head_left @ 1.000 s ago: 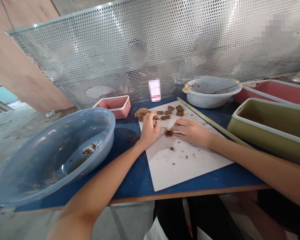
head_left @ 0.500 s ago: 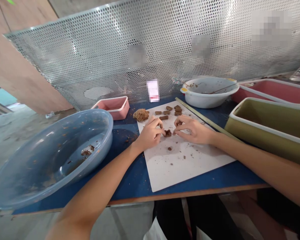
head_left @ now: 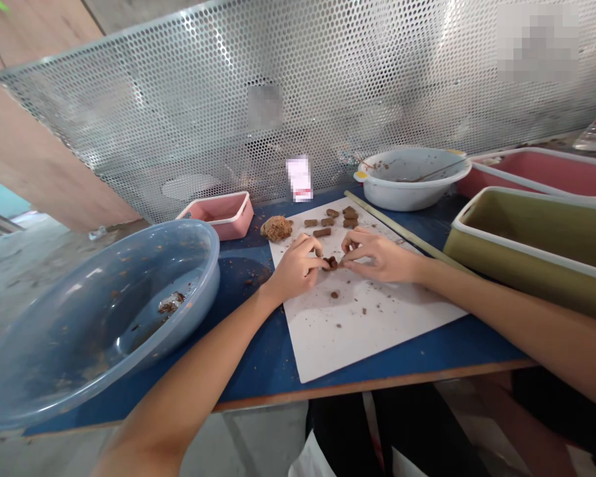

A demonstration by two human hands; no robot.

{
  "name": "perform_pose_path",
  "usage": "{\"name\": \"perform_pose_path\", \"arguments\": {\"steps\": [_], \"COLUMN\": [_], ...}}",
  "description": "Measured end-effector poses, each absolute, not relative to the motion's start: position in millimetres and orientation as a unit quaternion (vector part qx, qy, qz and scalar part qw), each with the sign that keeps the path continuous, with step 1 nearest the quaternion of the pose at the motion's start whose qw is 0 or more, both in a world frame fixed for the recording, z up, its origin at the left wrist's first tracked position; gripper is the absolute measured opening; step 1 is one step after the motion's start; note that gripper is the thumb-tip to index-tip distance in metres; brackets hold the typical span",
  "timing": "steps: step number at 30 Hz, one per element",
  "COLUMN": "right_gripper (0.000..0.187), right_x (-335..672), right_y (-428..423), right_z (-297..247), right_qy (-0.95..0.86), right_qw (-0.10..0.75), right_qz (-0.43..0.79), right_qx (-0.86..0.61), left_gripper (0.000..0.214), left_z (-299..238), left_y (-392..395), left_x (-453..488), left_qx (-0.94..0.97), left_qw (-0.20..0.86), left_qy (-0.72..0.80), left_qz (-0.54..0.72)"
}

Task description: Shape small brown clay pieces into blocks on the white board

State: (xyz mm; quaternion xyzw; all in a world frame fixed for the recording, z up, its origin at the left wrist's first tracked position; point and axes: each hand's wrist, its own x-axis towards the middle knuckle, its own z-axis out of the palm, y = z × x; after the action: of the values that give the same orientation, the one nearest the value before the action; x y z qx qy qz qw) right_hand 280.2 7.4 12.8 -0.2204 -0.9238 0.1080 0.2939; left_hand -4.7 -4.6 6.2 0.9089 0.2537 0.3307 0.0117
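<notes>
My left hand [head_left: 296, 267] and my right hand [head_left: 377, 255] meet over a white board [head_left: 367, 324] on the blue table. Both pinch one small brown clay piece [head_left: 330, 262] between their fingertips. Beyond them, several short brown clay rolls [head_left: 327, 222] lie in a group at the board's far edge. A rough brown clay lump [head_left: 276, 228] sits at the board's far left corner. One small crumb [head_left: 334, 294] lies just in front of my hands.
A big translucent blue basin [head_left: 93, 318] fills the left of the table. A small pink tray [head_left: 218, 212], a white bowl [head_left: 412, 175], a thin stick [head_left: 402, 232], an olive tub [head_left: 536, 245] and a pink tub [head_left: 546, 172] stand around. Perforated metal screen behind.
My left hand came back from the far clay lump to join my right hand. The right hand lifted from lying flat, and both now pinch the small brown piece.
</notes>
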Motion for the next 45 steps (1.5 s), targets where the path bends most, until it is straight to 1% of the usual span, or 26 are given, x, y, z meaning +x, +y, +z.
{"name": "perform_pose_path", "arguments": {"steps": [4,7,12,20,26,34,38,42,45], "right_gripper": [0.033,0.033,0.033,0.029,0.030,0.033,0.032,0.033,0.033], "right_x": [279,279,278,278,278,277,278,279,279], "right_y": [7,8,9,9,10,10,10,7,6], "right_z": [10,9,7,6,5,3,5,12,14], "right_qy": [-0.920,-0.920,-0.919,-0.921,-0.923,-0.920,-0.923,-0.928,-0.929], "right_qw": [0.301,0.302,0.312,0.312,0.302,0.294,0.295,0.293,0.296], "right_qz": [0.119,0.117,0.110,0.105,0.104,0.111,0.111,0.099,0.085], "right_qx": [-0.222,-0.220,-0.213,-0.209,-0.215,-0.233,-0.220,-0.206,-0.204], "left_gripper": [0.049,0.049,0.036,0.041,0.040,0.039,0.039,0.044,0.041], "left_z": [4,3,2,2,0,6,3,3,6], "left_y": [-3,-2,-2,-2,-2,-4,-4,-5,-5], "left_x": [-2,0,4,2,2,3,5,4,0], "left_qx": [0.883,0.891,0.904,0.913,0.915,0.918,0.911,0.892,0.891], "left_qw": [0.000,-0.005,-0.007,-0.008,-0.009,-0.001,-0.004,-0.008,-0.015], "left_qy": [0.277,0.282,0.288,0.282,0.269,0.285,0.290,0.303,0.286], "left_qz": [0.380,0.356,0.317,0.294,0.301,0.277,0.295,0.335,0.351]}}
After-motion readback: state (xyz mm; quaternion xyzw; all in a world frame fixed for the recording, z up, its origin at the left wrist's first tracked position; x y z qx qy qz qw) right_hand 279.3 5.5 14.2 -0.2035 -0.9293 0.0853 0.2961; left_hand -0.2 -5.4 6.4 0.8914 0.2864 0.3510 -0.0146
